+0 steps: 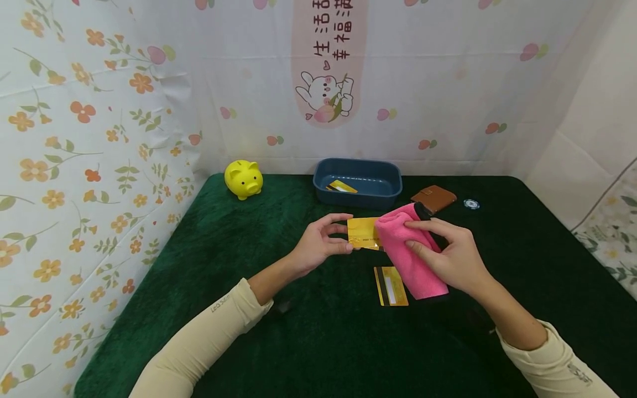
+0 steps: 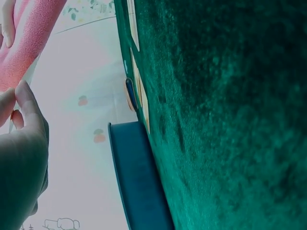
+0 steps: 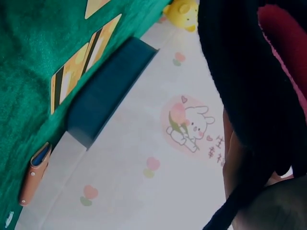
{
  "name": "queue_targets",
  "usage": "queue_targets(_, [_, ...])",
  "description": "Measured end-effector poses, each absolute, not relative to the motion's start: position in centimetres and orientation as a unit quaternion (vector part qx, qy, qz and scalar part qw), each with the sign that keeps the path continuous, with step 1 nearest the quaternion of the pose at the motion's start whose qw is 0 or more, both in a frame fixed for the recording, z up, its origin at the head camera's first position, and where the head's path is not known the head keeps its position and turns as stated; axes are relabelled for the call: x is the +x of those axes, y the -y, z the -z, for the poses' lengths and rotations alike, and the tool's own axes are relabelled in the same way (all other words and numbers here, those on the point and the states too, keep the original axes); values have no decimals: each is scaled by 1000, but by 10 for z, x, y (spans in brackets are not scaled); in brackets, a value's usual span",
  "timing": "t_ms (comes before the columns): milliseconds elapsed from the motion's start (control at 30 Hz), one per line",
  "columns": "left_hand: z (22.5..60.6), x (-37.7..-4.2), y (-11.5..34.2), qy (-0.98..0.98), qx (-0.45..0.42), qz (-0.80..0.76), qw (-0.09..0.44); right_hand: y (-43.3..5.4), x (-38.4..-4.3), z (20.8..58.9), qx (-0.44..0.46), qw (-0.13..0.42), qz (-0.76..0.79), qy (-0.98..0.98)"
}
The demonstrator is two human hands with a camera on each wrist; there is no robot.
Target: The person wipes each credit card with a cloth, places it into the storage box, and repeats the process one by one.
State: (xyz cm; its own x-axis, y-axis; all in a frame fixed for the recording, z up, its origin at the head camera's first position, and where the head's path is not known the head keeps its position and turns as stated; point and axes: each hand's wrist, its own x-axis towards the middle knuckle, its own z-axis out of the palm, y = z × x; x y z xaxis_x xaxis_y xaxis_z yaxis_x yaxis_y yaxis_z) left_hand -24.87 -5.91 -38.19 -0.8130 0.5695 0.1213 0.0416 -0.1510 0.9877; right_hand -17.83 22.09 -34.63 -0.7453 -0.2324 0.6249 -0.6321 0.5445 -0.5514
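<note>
A gold bank card (image 1: 362, 232) is pinched at its left end by my left hand (image 1: 325, 240), raised over the table. My right hand (image 1: 450, 251) grips a folded pink cloth (image 1: 413, 260) with black trim, which covers the card's right end. In the left wrist view, the left hand (image 2: 24, 143) has thumb and finger together beside the pink cloth (image 2: 29, 38); the card is mostly hidden there. The cloth's black underside (image 3: 235, 81) fills much of the right wrist view. Below the hands, another gold card (image 1: 391, 286) lies stripe side up.
A blue bin (image 1: 358, 199) at the back holds a gold card (image 1: 342, 186). Left of it stands a yellow piggy bank (image 1: 243, 179). To its right lie a brown wallet (image 1: 434, 198) and a poker chip (image 1: 471, 204). More cards (image 3: 69, 76) show on the green tabletop (image 1: 239, 342).
</note>
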Motion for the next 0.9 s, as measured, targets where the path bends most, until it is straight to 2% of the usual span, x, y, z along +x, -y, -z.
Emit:
queue_targets(333, [379, -249, 63, -629, 257, -713, 172, -219, -179, 343, 224, 257, -398, 852])
queue_targets(533, [381, -249, 61, -648, 269, -696, 153, -214, -180, 344, 243, 253, -406, 844])
queue_targets(900, [377, -247, 54, -647, 304, -683, 152, -203, -182, 343, 270, 241, -411, 837])
